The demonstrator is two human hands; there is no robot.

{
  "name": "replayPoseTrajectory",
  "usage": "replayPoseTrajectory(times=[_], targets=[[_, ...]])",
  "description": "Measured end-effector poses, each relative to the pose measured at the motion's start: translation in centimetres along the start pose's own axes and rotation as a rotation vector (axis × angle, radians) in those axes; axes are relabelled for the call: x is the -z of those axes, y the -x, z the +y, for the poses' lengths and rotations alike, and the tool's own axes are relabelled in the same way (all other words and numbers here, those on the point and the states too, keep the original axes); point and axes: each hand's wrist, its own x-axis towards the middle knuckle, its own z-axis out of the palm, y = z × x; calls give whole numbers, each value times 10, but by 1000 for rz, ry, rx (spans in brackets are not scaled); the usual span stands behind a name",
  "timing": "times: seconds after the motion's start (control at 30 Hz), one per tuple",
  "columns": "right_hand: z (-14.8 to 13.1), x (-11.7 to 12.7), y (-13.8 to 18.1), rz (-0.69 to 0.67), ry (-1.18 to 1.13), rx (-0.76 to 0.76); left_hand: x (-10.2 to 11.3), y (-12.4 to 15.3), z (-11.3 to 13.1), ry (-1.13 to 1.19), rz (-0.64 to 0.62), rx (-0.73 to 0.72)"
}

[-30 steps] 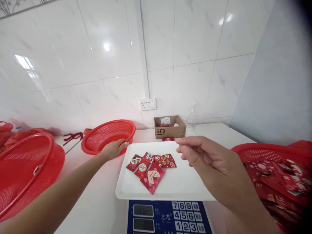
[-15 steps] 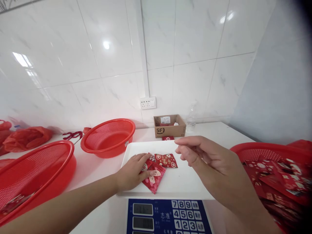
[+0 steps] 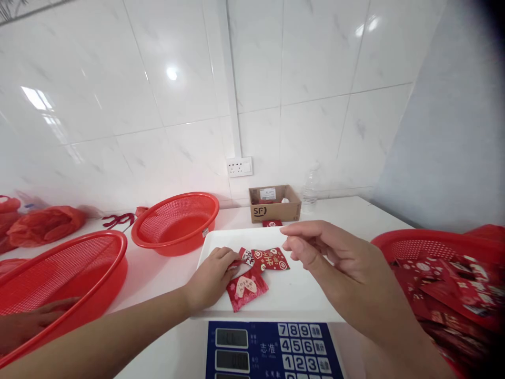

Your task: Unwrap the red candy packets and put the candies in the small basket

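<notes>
On the white scale tray (image 3: 300,295) lie small red printed packets. One packet with gold lettering (image 3: 274,259) is near the middle, and a pinkish-red packet with a pale design (image 3: 246,288) sits closer to me. My left hand (image 3: 213,279) rests at the tray's left side, fingers closed round a red packet (image 3: 235,265) that is mostly hidden by them. Over the right side of the tray hovers my right hand (image 3: 339,263), fingers loosely curled. A small gap shows between its thumb and forefinger, with nothing visible there.
The blue scale panel (image 3: 272,350) faces me. Red baskets stand at the left (image 3: 118,258) and back left (image 3: 173,247); a basket of packets (image 3: 434,237) is at right. Another person's hand (image 3: 39,321) reaches into the left basket. Behind the tray are a carton (image 3: 276,210) and clear bottle (image 3: 311,189).
My left hand has drawn slightly left and closed more around a packet. The pinkish-red packet has turned on the tray. Another person's hand has appeared in the left basket. My right hand barely moved.
</notes>
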Motion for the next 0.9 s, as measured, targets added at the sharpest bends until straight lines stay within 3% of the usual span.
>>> replayPoseTrajectory(times=[0.2,0.37,0.53,0.67,0.8,0.9], targets=[[0,1,1,-1,-9,5,14,-9,-10,54,106,92],[-1,0,0,-5,-21,31,54,-36,-41,18,303,236],[-1,0,0,-26,-24,40,81,-59,-70,-45,385,358],[0,2,-1,-18,-24,54,55,-53,-54,-58,234,226],[0,3,-1,-32,-4,69,7,-27,-8,-27,-71,-45],[-1,2,0,-49,18,42,-16,-18,21,-13,-170,-173]])
